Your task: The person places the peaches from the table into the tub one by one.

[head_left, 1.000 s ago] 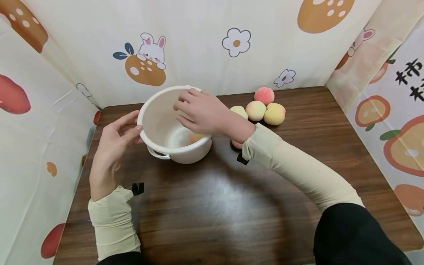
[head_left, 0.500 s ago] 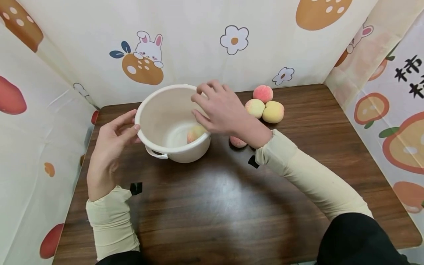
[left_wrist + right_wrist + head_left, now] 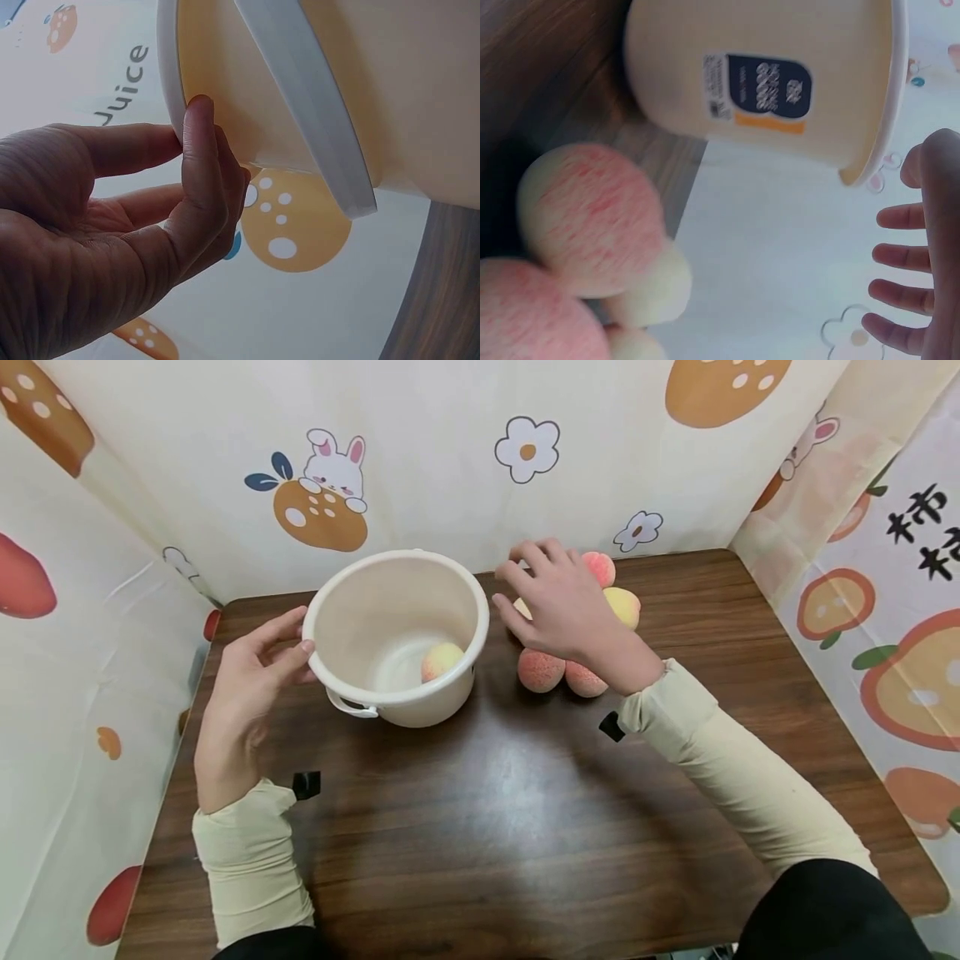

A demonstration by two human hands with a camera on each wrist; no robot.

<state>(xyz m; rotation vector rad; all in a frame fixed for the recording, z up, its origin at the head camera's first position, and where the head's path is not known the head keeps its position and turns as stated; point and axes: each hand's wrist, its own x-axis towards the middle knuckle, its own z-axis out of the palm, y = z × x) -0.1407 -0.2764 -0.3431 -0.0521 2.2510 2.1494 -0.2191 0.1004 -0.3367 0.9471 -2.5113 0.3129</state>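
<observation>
At the left of the table a cream-white bucket (image 3: 423,708) stands upright, and one yellow-and-pink peach (image 3: 441,660) lies inside on its floor. My left hand (image 3: 243,693) pinches the bucket's left rim between thumb and fingers, which the left wrist view shows close up. Right of the bucket, my right hand (image 3: 566,606) hovers over several peaches with its fingers spread and nothing in them. A red peach (image 3: 540,671) lies nearest the bucket, with another pinkish peach (image 3: 592,217) plain in the right wrist view. The hand partly covers the group in the head view.
All this rests on a dark wooden table (image 3: 480,843). Printed cloth walls (image 3: 427,460) rise right behind the bucket and peaches and along both sides. A white handle (image 3: 352,706) hangs at the bucket's front left. A dark label (image 3: 769,88) marks the bucket's side.
My right hand has moved from above the bucket to the right, over the peaches. The peach inside the bucket now shows fully. My left hand keeps its hold on the rim.
</observation>
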